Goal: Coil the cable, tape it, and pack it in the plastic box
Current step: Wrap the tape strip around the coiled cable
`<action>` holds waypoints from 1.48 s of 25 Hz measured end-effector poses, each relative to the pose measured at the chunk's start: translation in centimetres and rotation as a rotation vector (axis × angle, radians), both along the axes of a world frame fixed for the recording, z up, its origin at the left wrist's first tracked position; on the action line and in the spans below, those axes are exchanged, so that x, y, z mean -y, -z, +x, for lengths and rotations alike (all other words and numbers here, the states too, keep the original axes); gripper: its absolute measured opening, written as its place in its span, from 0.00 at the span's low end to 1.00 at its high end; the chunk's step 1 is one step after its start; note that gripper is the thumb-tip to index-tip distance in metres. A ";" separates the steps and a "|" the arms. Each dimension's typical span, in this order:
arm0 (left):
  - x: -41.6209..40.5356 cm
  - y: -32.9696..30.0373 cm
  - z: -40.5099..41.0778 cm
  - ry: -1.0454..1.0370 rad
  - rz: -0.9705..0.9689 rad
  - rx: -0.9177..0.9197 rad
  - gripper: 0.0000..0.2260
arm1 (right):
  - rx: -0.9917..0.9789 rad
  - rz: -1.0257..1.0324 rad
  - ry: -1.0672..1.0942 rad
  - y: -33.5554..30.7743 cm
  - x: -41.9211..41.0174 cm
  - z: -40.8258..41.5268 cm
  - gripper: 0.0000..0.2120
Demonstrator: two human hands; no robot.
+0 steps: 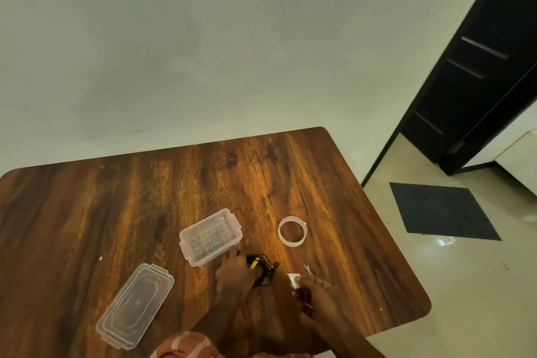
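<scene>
Head view, looking down on a wooden table (pixel 116 212). We see the left hand (pixel 234 272) pressed down on a coiled black cable (pixel 266 270) with a yellow tag, fingers spread over its left side; we cannot tell whether they actually grip it. The coil lies on the table just right of the open plastic box (pixel 210 237), not inside it. The box's lid (pixel 135 305) rests apart, nearer the table's front-left, upside up or down we cannot say.

The right hand (pixel 312 289) is closed around small scissors (pixel 308 270), their tips pointing away, and it also pinches a short white strip of tape (pixel 294 280). A tape roll (pixel 292 231) stands flat beyond the scissors, well clear of the cable.

A striped orange sleeve (pixel 186 346) shows at the bottom edge. Off the table to the right, a dark mat (pixel 441 211) lies on the pale floor.
</scene>
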State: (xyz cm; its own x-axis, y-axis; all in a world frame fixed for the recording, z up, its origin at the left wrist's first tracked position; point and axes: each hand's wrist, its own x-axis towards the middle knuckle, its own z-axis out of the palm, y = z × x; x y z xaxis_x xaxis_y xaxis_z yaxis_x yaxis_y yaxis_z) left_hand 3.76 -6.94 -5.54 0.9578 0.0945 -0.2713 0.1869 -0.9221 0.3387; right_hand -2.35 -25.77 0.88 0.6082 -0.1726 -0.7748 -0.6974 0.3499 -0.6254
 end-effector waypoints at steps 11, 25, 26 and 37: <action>-1.3 -0.2 0.9 0.168 0.009 -0.019 0.18 | 0.047 0.103 0.051 -0.8 -0.5 -0.1 0.04; -2.4 -5.0 3.5 0.118 -0.612 -0.443 0.07 | 0.069 0.128 0.076 -1.1 -1.5 -0.2 0.08; -2.5 -5.8 3.5 0.104 -0.659 -0.458 0.08 | 0.081 0.124 0.054 -1.4 -1.8 0.1 0.09; -1.1 -13.4 1.1 0.143 -0.619 0.138 0.10 | 0.207 0.018 0.049 -5.4 -5.3 1.9 0.04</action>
State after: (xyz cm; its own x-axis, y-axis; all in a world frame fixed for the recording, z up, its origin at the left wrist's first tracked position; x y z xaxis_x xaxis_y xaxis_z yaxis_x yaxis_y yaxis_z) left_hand 4.81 -5.83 7.82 0.9794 -0.1709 -0.1080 -0.0068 -0.5615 0.8275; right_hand -0.45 -20.52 6.25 0.7457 -0.1932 -0.6377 -0.5367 0.3930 -0.7466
